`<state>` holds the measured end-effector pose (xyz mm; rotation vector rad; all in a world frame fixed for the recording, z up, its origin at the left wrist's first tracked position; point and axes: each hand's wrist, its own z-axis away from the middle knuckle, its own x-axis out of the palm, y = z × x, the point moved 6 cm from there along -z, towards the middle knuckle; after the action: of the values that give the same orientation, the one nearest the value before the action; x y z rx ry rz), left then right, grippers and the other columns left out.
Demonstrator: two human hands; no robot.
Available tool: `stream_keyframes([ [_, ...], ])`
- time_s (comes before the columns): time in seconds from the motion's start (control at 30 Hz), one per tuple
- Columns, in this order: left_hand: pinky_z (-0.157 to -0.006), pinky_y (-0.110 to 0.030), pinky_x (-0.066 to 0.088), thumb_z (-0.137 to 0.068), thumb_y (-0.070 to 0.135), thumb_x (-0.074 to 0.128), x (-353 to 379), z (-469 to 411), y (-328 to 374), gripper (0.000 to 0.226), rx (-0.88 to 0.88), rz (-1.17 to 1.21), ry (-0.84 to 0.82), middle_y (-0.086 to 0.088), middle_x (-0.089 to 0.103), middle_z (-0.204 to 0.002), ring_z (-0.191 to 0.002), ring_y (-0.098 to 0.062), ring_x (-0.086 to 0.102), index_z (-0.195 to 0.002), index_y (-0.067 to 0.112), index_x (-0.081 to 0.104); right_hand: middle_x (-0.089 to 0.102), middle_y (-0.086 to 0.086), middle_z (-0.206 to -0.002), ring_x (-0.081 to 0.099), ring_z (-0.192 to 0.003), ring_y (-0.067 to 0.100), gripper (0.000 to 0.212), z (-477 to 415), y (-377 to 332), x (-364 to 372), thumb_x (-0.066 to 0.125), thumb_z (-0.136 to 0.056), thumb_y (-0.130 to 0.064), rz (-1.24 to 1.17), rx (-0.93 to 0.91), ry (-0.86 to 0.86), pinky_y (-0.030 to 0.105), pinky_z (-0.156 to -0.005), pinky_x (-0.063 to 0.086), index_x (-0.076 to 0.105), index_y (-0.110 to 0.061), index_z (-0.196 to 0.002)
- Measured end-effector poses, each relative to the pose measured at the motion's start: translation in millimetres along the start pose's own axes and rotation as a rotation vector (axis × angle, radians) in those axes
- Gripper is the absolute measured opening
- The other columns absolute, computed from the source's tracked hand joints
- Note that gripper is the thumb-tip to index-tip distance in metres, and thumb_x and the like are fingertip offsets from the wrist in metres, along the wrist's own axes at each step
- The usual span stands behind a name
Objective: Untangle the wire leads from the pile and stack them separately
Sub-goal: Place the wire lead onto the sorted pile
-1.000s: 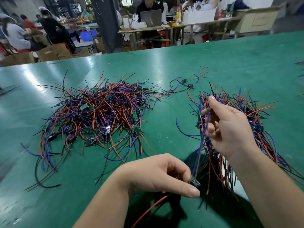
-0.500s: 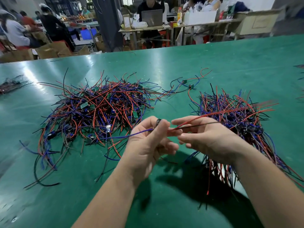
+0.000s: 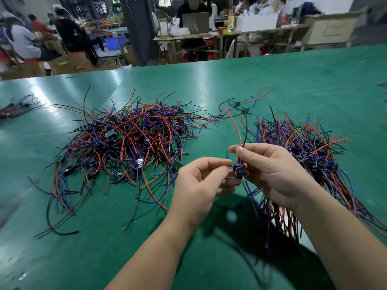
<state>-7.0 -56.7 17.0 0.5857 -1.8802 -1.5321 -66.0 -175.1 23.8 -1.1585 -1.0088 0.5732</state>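
Both bare forearms are held up from the lower edge, with the hands set close together. The right hand (image 3: 270,170) is curled, its thumb and fingers pinched on a wire lead (image 3: 239,172). The left hand (image 3: 201,181) is held half-curled, with its fingertips at the lead's lower end. Its grip is blurred.

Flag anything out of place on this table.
Two stray wire leads with small green boards lie on their own at the far side, between the tangled pile and the separate stack, in neither heap.
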Motion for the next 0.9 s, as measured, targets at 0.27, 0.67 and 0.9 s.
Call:
stream_keyframes([
  [0.27,-0.052,-0.021,0.054,-0.059,0.013,0.075,1,1,-14,0.028,-0.228,0.034,-0.039,-0.010,0.069,-0.064,-0.053,-0.013,0.065,-0.082,0.001,0.065,0.064,0.004,-0.057,0.052,-0.047,0.007,0.006,3,0,-4,0.075,-0.069,-0.006,0.314,-0.072,0.068,0.016,-0.047,0.040,0.069,-0.007,-0.070],
  [0.67,-0.055,-0.020,0.053,-0.070,0.007,0.080,14,21,-22,0.015,-0.467,-0.093,-0.459,-0.009,0.072,-0.073,-0.068,-0.015,0.071,-0.073,0.017,0.068,0.062,0.000,-0.056,0.050,-0.045,0.006,0.012,3,-25,-41,0.066,-0.085,-0.013,-0.138,-0.129,0.397,0.015,-0.043,0.040,0.062,-0.009,-0.074],
  [0.9,-0.053,-0.019,0.054,-0.061,0.023,0.072,-18,-7,-7,0.027,-0.281,0.116,0.041,-0.007,0.072,-0.071,-0.057,-0.011,0.067,-0.082,0.007,0.065,0.063,0.004,-0.079,0.060,-0.060,0.013,0.005,9,-40,-33,0.057,-0.093,-0.022,-0.106,-0.297,0.313,0.022,-0.058,0.044,0.059,-0.019,-0.092],
])
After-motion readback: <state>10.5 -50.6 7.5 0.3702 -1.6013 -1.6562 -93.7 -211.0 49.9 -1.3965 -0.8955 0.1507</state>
